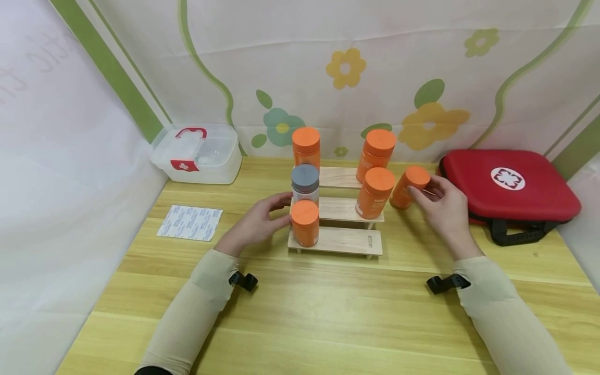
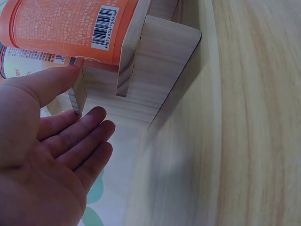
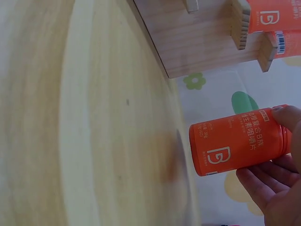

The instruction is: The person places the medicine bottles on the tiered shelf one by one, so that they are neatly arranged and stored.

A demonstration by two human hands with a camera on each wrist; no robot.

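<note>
A three-step wooden rack (image 1: 349,240) holds several orange bottles and one clear bottle with a grey lid (image 1: 305,179). My right hand (image 1: 445,211) grips an orange bottle (image 3: 235,141) near its lid, thumb on one side and fingers on the other, to the right of the rack. Its base hangs just over the table in the right wrist view. At the rack's left end, my left hand (image 2: 51,150) has its fingers extended beside the steps. Its thumb tip lies by the base of the front orange bottle (image 1: 305,224).
A red first-aid case (image 1: 534,192) with a black handle lies at the right. At the back left stands a clear plastic first-aid box (image 1: 211,169), with a white printed packet sheet (image 1: 189,223) in front of it. A flowered curtain (image 1: 290,62) hangs behind the table.
</note>
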